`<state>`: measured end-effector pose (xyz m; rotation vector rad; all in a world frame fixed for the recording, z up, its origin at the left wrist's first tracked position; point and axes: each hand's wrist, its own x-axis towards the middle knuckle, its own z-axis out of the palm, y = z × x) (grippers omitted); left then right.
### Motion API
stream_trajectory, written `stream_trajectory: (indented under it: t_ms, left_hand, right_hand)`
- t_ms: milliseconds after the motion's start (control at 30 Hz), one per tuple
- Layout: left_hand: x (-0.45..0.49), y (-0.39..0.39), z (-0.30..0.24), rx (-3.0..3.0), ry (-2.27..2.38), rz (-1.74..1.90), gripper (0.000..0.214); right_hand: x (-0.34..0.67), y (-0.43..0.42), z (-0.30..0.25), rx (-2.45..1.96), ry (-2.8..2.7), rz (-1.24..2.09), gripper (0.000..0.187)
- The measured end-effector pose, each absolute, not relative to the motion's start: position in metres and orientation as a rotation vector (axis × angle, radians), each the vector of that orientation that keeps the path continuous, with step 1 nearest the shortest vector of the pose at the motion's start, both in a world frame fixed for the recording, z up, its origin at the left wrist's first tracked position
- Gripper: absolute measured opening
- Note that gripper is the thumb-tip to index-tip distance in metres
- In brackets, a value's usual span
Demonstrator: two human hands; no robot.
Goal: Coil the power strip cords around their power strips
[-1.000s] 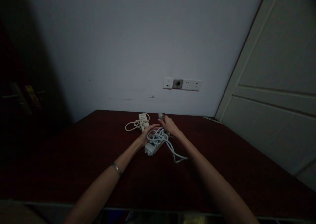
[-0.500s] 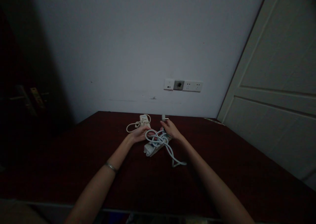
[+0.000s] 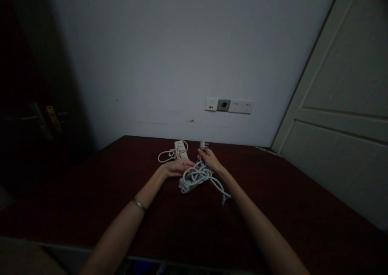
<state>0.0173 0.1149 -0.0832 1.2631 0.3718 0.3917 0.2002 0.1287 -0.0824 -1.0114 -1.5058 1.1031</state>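
A white power strip (image 3: 184, 186) lies slanted on the dark red tabletop, mostly covered by its tangled pale cord (image 3: 194, 176). My left hand (image 3: 180, 167) comes in from the left, with its fingertips closed on a loop of that cord; the cord partly hides them. In my right hand (image 3: 209, 158) the plug (image 3: 203, 145) is pinched at its base and held upright above the coil, its prongs pointing right. Part of the cord trails off to the right beneath my right forearm.
Behind my left hand lies a second power strip (image 3: 179, 146), cream, with its cord bundled around it. Wall sockets (image 3: 241, 106) sit above the tabletop's (image 3: 145, 145) back edge. A pale panelled door (image 3: 336, 117) stands at the right.
My left hand has moved right, further into the cord loops. The loops have shifted a little, and the plug has turned slightly so that its prongs show more. The view has shifted slightly.
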Motion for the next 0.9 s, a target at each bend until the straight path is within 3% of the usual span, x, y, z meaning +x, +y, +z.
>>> stream_trajectory:
  t_ms: [233, 433, 900]
  left_hand:
    - [0.029, 0.113, -0.09, 1.417, 0.477, 0.295, 0.038]
    - [0.033, 0.11, -0.09, 1.385, 0.431, 0.28, 0.043]
    - [0.04, 0.105, -0.092, 1.184, 0.678, 0.455, 0.032]
  right_hand:
    - [0.197, 0.131, -0.091, -0.997, -1.452, 1.154, 0.039]
    - [0.201, 0.133, -0.093, -1.016, -1.468, 1.163, 0.038]
    - [0.211, 0.114, -0.085, -0.874, -1.595, 1.38, 0.04]
